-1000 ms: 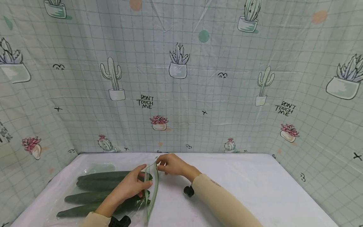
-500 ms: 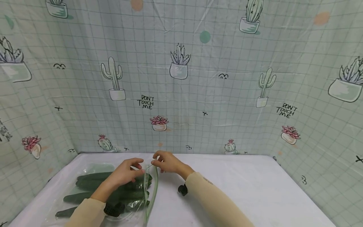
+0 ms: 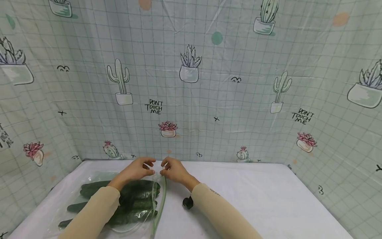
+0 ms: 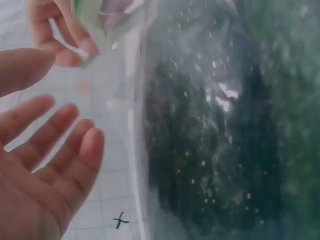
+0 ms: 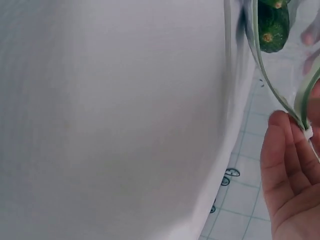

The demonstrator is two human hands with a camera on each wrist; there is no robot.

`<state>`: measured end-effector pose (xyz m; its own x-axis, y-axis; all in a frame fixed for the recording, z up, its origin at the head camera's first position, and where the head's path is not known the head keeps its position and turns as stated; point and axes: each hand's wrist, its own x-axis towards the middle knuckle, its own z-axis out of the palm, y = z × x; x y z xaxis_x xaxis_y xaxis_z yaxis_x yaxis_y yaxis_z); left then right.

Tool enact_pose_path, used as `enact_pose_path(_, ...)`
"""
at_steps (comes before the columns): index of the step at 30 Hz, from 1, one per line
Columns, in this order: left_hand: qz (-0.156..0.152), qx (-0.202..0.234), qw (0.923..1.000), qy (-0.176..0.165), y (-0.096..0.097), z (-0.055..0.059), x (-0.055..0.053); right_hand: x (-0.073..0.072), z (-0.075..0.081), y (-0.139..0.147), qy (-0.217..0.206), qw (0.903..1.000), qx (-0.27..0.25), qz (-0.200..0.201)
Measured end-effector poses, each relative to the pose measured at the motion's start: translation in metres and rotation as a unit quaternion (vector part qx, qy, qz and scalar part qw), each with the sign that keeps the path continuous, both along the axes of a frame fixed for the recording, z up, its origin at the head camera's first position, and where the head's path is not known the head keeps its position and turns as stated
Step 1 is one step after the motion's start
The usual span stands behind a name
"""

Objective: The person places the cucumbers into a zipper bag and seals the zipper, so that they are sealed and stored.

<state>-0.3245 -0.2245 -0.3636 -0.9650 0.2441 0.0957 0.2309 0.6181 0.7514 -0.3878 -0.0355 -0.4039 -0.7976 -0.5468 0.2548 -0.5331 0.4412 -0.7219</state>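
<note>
A clear zip bag (image 3: 56, 219) lies on the left of the table with several long dark-green cucumbers (image 3: 134, 212) inside. Its green zip edge (image 3: 162, 199) faces right, and the mouth gapes. My right hand (image 3: 176, 171) pinches the far end of that edge, by a small white slider (image 5: 308, 132). Close by on the left, my left hand (image 3: 137, 170) is held over the far corner, fingers spread from the thumb and nothing between them. The left wrist view shows the left hand's (image 4: 55, 165) fingers loosely bent beside the plastic.
A white cloth (image 3: 256, 199) covers the table, which continues to the right of the bag. Behind it hangs a curtain (image 3: 191, 99) printed with cacti. A black wrist camera (image 3: 188, 202) sits under my right forearm.
My left hand has moved away from over the cucumbers at the bag's mouth to the far corner. My right hand has shifted slightly left and stays at the zip's end. The bag barely moves.
</note>
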Motion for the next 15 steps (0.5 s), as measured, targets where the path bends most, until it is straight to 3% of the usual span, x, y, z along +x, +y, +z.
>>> enact_pose_path(6,0.015,-0.015,0.9997,0.016,0.005,-0.002,-0.012,0.001,-0.002,-0.001,-0.007,0.9997,-0.023,0.005)
enact_pose_path(15,-0.043,0.037,0.9984,-0.004,0.012,-0.007,-0.029,0.003,-0.001,0.003,-0.035,0.9964,-0.073,0.023)
